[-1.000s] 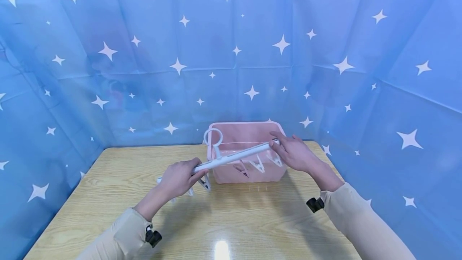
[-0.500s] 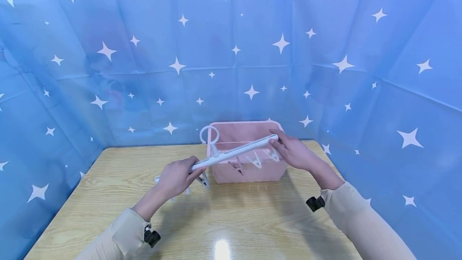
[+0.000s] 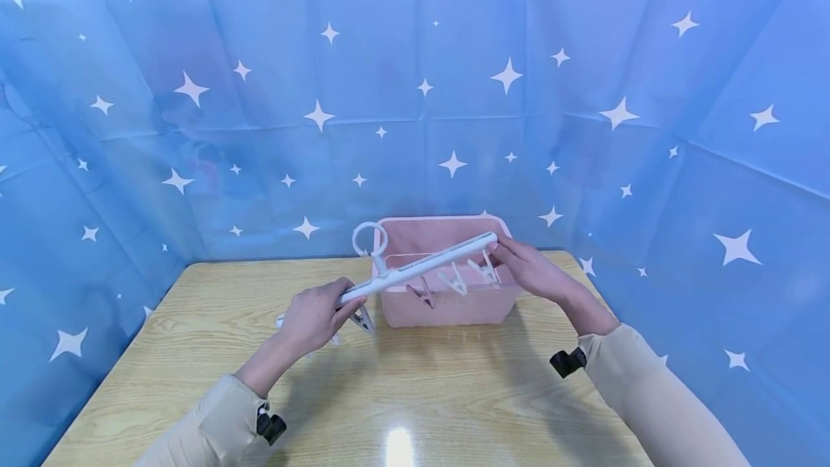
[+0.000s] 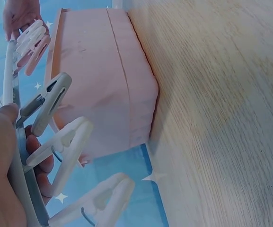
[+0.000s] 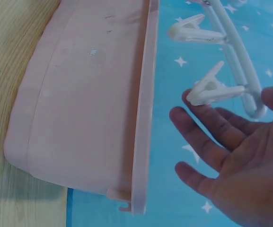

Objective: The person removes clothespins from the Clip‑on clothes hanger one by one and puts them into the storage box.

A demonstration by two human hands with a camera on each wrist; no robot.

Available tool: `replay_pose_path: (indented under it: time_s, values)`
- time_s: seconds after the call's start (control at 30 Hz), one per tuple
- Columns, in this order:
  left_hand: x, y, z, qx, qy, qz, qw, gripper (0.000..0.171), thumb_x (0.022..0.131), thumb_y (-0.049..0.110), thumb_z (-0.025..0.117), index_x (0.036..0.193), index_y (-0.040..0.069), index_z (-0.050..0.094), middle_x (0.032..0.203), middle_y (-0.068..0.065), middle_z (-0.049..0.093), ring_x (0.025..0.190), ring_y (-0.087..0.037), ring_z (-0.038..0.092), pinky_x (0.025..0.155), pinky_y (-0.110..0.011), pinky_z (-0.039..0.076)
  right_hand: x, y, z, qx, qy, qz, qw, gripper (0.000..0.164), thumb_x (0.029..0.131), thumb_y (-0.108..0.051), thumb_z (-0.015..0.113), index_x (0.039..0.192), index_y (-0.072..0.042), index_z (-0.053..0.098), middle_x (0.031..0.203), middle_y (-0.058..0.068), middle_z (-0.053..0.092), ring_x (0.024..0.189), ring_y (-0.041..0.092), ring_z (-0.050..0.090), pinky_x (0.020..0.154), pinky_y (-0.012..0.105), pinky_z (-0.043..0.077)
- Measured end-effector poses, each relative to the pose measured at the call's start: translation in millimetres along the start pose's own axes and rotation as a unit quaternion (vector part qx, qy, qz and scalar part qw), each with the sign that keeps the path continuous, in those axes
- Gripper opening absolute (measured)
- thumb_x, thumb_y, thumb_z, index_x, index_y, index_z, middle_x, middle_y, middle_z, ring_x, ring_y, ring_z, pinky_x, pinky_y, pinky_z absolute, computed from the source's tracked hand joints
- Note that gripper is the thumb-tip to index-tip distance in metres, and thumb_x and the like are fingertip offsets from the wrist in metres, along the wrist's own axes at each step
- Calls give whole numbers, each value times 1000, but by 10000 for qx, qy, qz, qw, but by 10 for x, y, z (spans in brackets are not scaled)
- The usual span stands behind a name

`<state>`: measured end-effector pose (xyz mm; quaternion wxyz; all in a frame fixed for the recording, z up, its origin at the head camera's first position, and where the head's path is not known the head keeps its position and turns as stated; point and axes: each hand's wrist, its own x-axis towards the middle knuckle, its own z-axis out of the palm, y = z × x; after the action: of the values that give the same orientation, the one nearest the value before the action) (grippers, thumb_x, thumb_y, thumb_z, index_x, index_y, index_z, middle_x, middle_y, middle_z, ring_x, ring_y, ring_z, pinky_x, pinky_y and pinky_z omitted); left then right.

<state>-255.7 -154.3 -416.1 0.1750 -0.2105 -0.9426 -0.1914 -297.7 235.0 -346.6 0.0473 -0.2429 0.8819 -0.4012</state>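
A white clip hanger (image 3: 428,263) is held aloft and slants up to the right in the head view, its ring hook (image 3: 358,238) on top. My left hand (image 3: 315,317) grips the bar left of the hook, thumb and fingers wrapped around it. At the right end is my right hand (image 3: 534,272); in the right wrist view its fingers are spread and relaxed, the thumb by the bar's tip. Clips hang along the bar: a grey clip (image 4: 46,105) beside the left fingers, a pink clip (image 4: 38,57), and several white ones, including a white clip (image 5: 214,90) at the right fingertips.
Behind the hanger a pink plastic basket (image 3: 447,312) stands at the back of the wooden table (image 3: 415,388). A blue star-printed curtain (image 3: 415,128) surrounds the table at the back and sides.
The hanger has shifted slightly left, and its right end has risen. My right fingers have moved from over the bar's end to lower beside it. The left hand keeps its grip.
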Motion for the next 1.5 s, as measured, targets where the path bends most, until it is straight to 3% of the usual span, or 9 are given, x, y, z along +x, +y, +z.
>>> replay_pose_path:
  time_s: [0.17,0.3,0.6,0.7,0.83,1.03,1.2,1.3,1.5]
  values:
    - [8,-15,-1,-21,91,25,10000,30,100,50,55,97,21,63,65,15,51,49,-2,41,47,-23,33,0,12,3,71,-7,50,10000,46,111,-35,28,132,-3,54,119,15,64,114,28,59,101,56,43]
    - [14,-19,-7,-28,129,52,9999,30,100,49,56,97,21,63,65,14,51,50,-2,41,47,-23,32,15,18,10,530,-175,-45,9984,47,111,-35,27,124,-2,59,119,15,63,114,26,59,105,57,40]
    - [31,-1,-29,-3,137,31,9999,26,100,45,58,97,20,63,64,13,50,50,-4,40,47,-23,31,47,24,16,1345,-537,77,9894,59,109,-47,25,130,-1,55,126,15,65,128,34,58,114,59,34]
    - [39,5,-34,-34,158,11,9999,26,100,45,57,98,20,63,64,13,50,50,-4,40,46,-23,31,67,37,16,1427,-592,49,9880,61,109,-47,25,130,1,55,115,16,68,117,30,63,111,52,39]
    - [44,12,-46,-75,195,15,9998,26,100,45,57,98,19,63,64,12,50,50,-5,40,46,-24,30,80,50,12,1673,-657,-64,9837,61,110,-45,25,129,4,56,103,14,66,102,20,64,102,33,46]
    - [44,17,-50,-78,195,63,9998,27,100,45,57,98,19,63,63,12,49,49,-4,39,46,-23,30,88,60,22,2400,-1007,-263,9652,59,111,-40,24,127,11,49,96,5,59,89,19,56,91,31,48]
    - [42,19,-50,-63,188,93,9998,26,100,44,57,100,19,64,63,13,49,49,-4,39,47,-22,30,88,61,29,2804,-1100,-215,9533,48,111,-37,24,120,2,51,99,0,61,86,15,55,89,31,48]
    - [42,23,-52,-68,199,126,9997,26,100,44,57,101,18,64,64,13,50,50,-3,39,47,-22,30,97,60,25,3226,-1195,-333,9384,43,112,-31,23,114,-2,54,96,0,65,85,13,59,89,28,51]
    - [42,24,-55,-75,264,210,9994,26,100,44,58,102,20,65,63,14,48,49,-3,38,47,-22,30,97,45,9,3832,-1605,-710,9069,47,112,-28,24,121,3,58,86,2,65,82,15,61,88,29,51]
